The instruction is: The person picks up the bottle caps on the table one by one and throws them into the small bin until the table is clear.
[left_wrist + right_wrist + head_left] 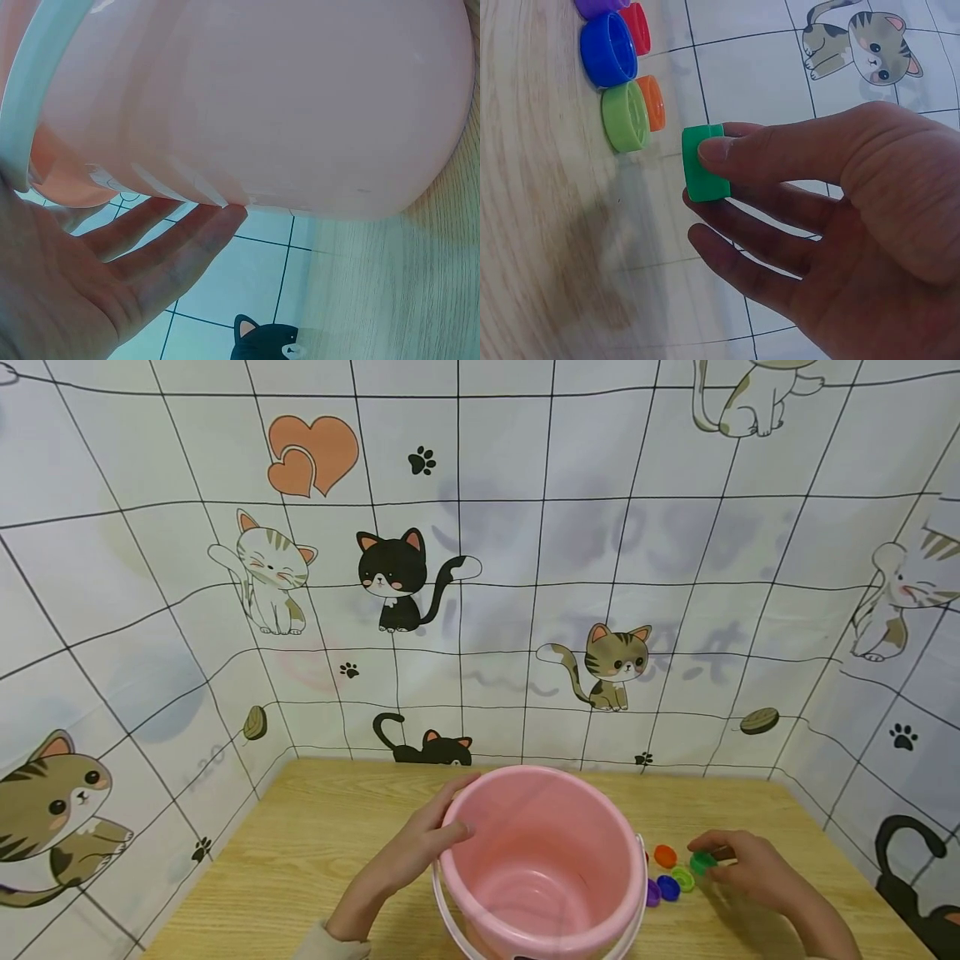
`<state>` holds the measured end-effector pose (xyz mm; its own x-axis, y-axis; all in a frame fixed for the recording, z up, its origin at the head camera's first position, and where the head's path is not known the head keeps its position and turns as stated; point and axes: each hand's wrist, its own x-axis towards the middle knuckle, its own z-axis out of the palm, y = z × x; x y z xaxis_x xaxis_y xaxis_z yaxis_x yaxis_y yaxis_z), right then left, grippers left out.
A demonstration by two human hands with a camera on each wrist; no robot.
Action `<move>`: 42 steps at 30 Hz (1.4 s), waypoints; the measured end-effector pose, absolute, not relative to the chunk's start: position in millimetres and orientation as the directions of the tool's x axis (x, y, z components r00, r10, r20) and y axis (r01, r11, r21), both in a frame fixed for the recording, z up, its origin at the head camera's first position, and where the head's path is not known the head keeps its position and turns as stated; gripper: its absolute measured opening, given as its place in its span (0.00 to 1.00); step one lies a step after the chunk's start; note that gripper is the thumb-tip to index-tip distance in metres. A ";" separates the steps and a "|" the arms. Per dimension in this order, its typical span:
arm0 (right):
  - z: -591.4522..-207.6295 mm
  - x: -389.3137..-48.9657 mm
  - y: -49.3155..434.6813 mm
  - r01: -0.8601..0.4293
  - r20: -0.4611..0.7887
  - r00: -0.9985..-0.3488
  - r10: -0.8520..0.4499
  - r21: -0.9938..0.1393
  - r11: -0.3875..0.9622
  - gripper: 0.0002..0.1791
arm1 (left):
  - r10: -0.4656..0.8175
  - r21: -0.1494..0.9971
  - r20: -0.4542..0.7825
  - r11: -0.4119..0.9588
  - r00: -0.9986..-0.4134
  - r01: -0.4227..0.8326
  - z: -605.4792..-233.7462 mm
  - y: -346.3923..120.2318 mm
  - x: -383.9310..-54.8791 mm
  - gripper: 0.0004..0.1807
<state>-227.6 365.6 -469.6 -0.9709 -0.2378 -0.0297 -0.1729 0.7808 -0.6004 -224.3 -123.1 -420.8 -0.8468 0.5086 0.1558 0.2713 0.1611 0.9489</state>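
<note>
A pink bucket (540, 860) with a white handle (447, 914) stands on the wooden table, its mouth facing my view. My left hand (420, 843) grips its rim at the left, the thumb lying over the inside of the wall. In the left wrist view, that hand's fingers (210, 232) lie along the outer wall. To the right of the bucket, my right hand (757, 868) pinches a small green plastic cap (705, 165) between thumb and fingers, close over the table. Near it are light green (682, 879), blue (669, 887) and orange (665, 857) caps.
A purple cap (653, 893) and a red cap (636, 30) lie in the same cluster, next to the bucket's right side. The wooden table (300, 843) meets a cat-printed, grid-lined sheet (495, 568) at the back and both sides.
</note>
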 end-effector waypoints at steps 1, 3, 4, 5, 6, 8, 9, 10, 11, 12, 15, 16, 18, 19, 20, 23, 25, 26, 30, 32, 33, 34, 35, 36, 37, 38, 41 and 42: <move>-469.4 -227.4 365.9 -0.180 -0.026 -0.970 -0.242 -0.594 0.784 0.18 | 0.510 0.949 0.156 0.160 -0.846 0.271 -420.9 -123.0 -224.5 0.35; -469.1 -227.5 366.5 -0.192 -0.019 -0.968 -0.249 -0.585 0.788 0.18 | 0.512 0.951 0.155 0.155 -0.845 0.269 -421.0 -122.9 -224.8 0.35; -468.9 -227.6 366.4 -0.191 -0.018 -0.969 -0.248 -0.584 0.789 0.18 | 0.513 0.950 0.156 0.155 -0.844 0.270 -421.0 -122.9 -224.9 0.35; -468.6 -227.6 366.4 -0.191 -0.018 -0.969 -0.248 -0.585 0.788 0.18 | 0.513 0.950 0.156 0.156 -0.844 0.270 -421.2 -122.8 -224.9 0.35; -468.1 -227.5 366.1 -0.188 -0.019 -0.969 -0.246 -0.588 0.787 0.18 | 0.514 0.950 0.156 0.156 -0.844 0.271 -421.3 -122.9 -225.0 0.35; -466.8 -227.1 365.9 -0.177 -0.027 -0.970 -0.240 -0.598 0.782 0.18 | 0.515 0.951 0.155 0.154 -0.843 0.269 -421.3 -123.2 -224.9 0.35; -466.0 -226.7 365.8 -0.172 -0.030 -0.971 -0.238 -0.604 0.778 0.18 | 0.516 0.951 0.155 0.154 -0.843 0.270 -421.3 -123.3 -224.9 0.35; -465.0 -226.3 365.8 -0.171 -0.031 -0.971 -0.239 -0.608 0.775 0.18 | 0.516 0.950 0.156 0.154 -0.842 0.271 -421.2 -123.4 -224.8 0.34; -463.9 -225.9 365.9 -0.171 -0.031 -0.971 -0.239 -0.610 0.774 0.19 | 0.517 0.951 0.156 0.153 -0.842 0.269 -421.1 -123.5 -224.7 0.34; -463.0 -225.4 366.0 -0.174 -0.029 -0.970 -0.242 -0.610 0.773 0.19 | 0.518 0.952 0.155 0.148 -0.841 0.267 -421.0 -123.5 -224.6 0.34; -460.1 -224.2 365.7 -0.197 -0.014 -0.967 -0.256 -0.599 0.776 0.19 | 0.520 0.953 0.154 0.145 -0.840 0.264 -420.5 -123.8 -224.1 0.34; -459.3 -223.9 365.5 -0.204 -0.007 -0.966 -0.258 -0.593 0.779 0.19 | 0.521 0.953 0.154 0.145 -0.840 0.265 -420.3 -123.8 -223.9 0.34; -458.2 -223.2 365.2 -0.221 0.006 -0.964 -0.267 -0.580 0.784 0.19 | 0.521 0.953 0.152 0.149 -0.840 0.264 -420.1 -123.8 -223.6 0.34; -457.7 -222.8 365.0 -0.227 0.012 -0.963 -0.269 -0.574 0.787 0.18 | 0.519 0.952 0.152 0.153 -0.841 0.267 -420.0 -123.8 -223.5 0.34; -457.3 -222.5 364.9 -0.230 0.016 -0.963 -0.270 -0.571 0.788 0.18 | 0.519 0.950 0.152 0.157 -0.841 0.269 -420.0 -123.8 -223.4 0.34; -456.1 -221.7 364.7 -0.234 0.019 -0.962 -0.272 -0.569 0.789 0.19 | 0.518 0.950 0.152 0.159 -0.842 0.270 -419.9 -123.8 -223.3 0.34; -455.4 -221.2 364.8 -0.241 0.023 -0.960 -0.278 -0.570 0.785 0.19 | 0.519 0.951 0.153 0.155 -0.841 0.268 -419.9 -123.8 -223.3 0.34; -455.1 -220.9 364.8 -0.245 0.025 -0.959 -0.282 -0.573 0.782 0.19 | 0.520 0.952 0.153 0.151 -0.841 0.267 -419.9 -123.8 -223.3 0.34; -453.4 -219.5 364.6 -0.280 0.046 -0.950 -0.309 -0.565 0.776 0.19 | 0.519 0.952 0.155 0.148 -0.841 0.267 -420.0 -124.1 -223.4 0.34; -452.0 -218.9 364.1 -0.293 0.055 -0.947 -0.317 -0.557 0.777 0.19 | 0.517 0.951 0.157 0.150 -0.841 0.270 -420.2 -124.3 -223.5 0.34; -451.2 -218.5 363.8 -0.297 0.059 -0.946 -0.319 -0.553 0.779 0.19 | 0.517 0.950 0.158 0.151 -0.841 0.272 -420.2 -124.3 -223.5 0.34; -450.3 -218.2 363.4 -0.299 0.061 -0.946 -0.319 -0.550 0.780 0.19 | 0.517 0.950 0.159 0.152 -0.841 0.274 -420.2 -124.2 -223.6 0.34; -449.4 -217.8 362.8 -0.303 0.065 -0.945 -0.320 -0.546 0.781 0.19 | 0.518 0.950 0.159 0.153 -0.841 0.274 -420.2 -124.2 -223.6 0.34; -448.5 -217.4 362.2 -0.303 0.067 -0.945 -0.320 -0.543 0.783 0.19 | 0.518 0.949 0.160 0.153 -0.840 0.274 -420.3 -124.2 -223.7 0.34; -447.5 -217.0 361.5 -0.305 0.069 -0.945 -0.319 -0.539 0.785 0.18 | 0.518 0.949 0.159 0.154 -0.840 0.274 -420.3 -124.2 -223.6 0.34; -446.5 -216.6 360.7 -0.306 0.073 -0.945 -0.318 -0.536 0.787 0.18 | 0.519 0.950 0.158 0.153 -0.840 0.273 -420.3 -124.3 -223.6 0.34; -443.1 -215.5 358.1 -0.304 0.081 -0.948 -0.309 -0.525 0.795 0.17 | 0.517 0.950 0.154 0.158 -0.842 0.271 -420.2 -124.4 -223.5 0.34; -441.9 -215.2 357.3 -0.301 0.081 -0.949 -0.304 -0.523 0.798 0.17 | 0.517 0.950 0.154 0.158 -0.842 0.270 -420.3 -124.4 -223.6 0.34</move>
